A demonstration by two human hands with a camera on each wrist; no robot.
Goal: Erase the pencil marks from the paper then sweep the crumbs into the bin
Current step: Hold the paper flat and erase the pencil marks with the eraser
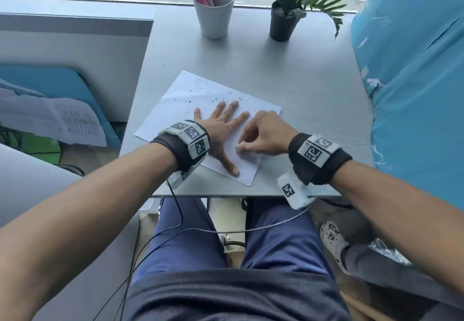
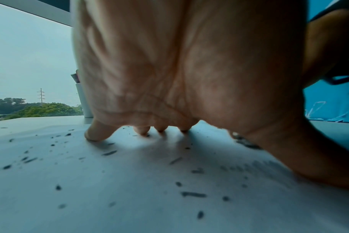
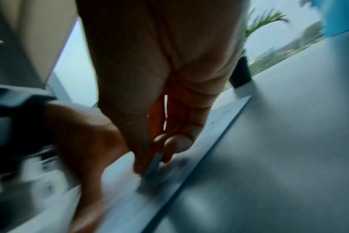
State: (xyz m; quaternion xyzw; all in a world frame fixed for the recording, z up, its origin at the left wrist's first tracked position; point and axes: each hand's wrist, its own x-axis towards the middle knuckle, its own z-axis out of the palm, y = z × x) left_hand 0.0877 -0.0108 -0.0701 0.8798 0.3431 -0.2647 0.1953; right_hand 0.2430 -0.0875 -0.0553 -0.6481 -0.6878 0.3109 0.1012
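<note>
**Eraser on the sheet, left palm pinning it**

The left hand (image 1: 221, 129) lies flat, fingers spread, on the paper (image 1: 180, 99) on the worktop (image 1: 313, 89). The right hand (image 1: 263, 134) pinches what seems an eraser (image 3: 153, 171) against the sheet; the wrist view is blurred. Dark crumbs (image 2: 193, 194) litter the paper.

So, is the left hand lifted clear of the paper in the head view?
No. The left hand lies flat on the paper with fingers spread, pinning it while the right hand rubs with the eraser.
</note>
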